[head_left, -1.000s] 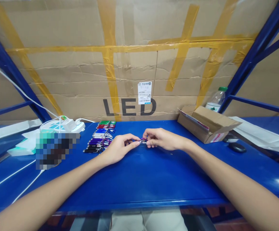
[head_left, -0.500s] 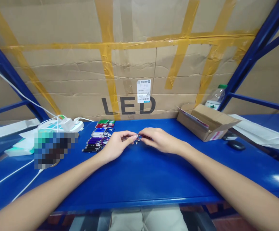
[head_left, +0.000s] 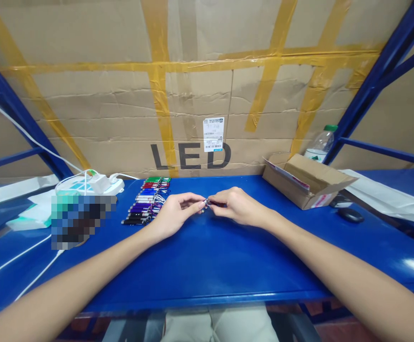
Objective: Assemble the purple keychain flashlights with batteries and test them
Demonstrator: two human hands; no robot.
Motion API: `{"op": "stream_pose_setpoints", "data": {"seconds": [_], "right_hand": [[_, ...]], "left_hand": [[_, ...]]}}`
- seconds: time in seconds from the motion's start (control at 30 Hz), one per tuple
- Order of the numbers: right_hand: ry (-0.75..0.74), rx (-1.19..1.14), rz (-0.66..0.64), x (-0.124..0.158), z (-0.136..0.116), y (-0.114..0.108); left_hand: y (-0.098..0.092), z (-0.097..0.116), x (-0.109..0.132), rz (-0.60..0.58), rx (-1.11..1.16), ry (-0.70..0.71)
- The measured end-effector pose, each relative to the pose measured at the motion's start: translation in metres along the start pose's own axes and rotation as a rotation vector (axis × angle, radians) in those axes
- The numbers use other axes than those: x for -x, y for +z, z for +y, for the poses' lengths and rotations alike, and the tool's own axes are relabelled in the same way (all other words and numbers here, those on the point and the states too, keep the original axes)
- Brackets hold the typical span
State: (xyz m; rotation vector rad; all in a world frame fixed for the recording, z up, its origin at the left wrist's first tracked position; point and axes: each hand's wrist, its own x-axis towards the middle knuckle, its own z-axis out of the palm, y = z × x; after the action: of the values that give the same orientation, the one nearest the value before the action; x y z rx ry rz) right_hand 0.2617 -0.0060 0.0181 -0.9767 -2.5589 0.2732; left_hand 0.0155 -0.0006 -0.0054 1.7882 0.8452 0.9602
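Right hand nearer left hand than a second ago — both pinching small shiny piece

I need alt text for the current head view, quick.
A person's left hand and right hand hold a small shiny piece between them over a blue table. Colored pen-like sticks lie in a column left, an open cardboard box right.

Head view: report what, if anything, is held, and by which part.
Left hand and right hand pinch a small, shiny silvery piece between fingers; which part each grips is too small to tell.
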Motion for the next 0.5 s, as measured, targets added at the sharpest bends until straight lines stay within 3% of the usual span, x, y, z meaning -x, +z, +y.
{"op": "stream_pose_setpoints", "data": {"seconds": [0.3,0.5], "right_hand": [[0.098,-0.062,0.089,-0.0014,0.0015,0.0015],[-0.041,-0.174,0.218,-0.0017,0.0001,0.0051]], "left_hand": [[-0.0005,0.0012,-0.0002,0.040,-0.084,0.073],[0.0015,0.0040,0.0013,0.068,-0.087,0.104]]}}
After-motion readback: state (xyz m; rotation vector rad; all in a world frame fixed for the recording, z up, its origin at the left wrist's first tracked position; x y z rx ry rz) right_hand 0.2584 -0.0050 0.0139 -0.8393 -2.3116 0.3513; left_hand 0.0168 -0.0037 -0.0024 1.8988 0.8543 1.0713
